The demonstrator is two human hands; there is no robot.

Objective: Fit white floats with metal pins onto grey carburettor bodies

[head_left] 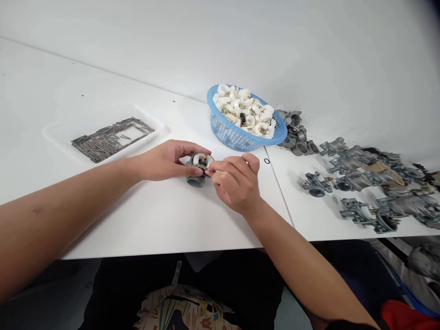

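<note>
A grey metal carburetor (195,180) rests on the white table, with a white float (198,159) and a brass part (205,157) showing in its open bowl side. My left hand (168,160) grips it from the left, thumb on the near side and fingers around the far side. At its right edge is my right hand (235,181), its thumb and index finger pinched together against the carburetor. Whatever sits between those fingertips is too small and hidden to make out.
Left, a translucent white tray (158,129) holds many thin metal pins (103,142). Behind my right hand stands a blue basket (215,120) full of white floats (245,110). Several carburetors (357,178) lie at the right. A small black ring (266,161) lies near the table seam.
</note>
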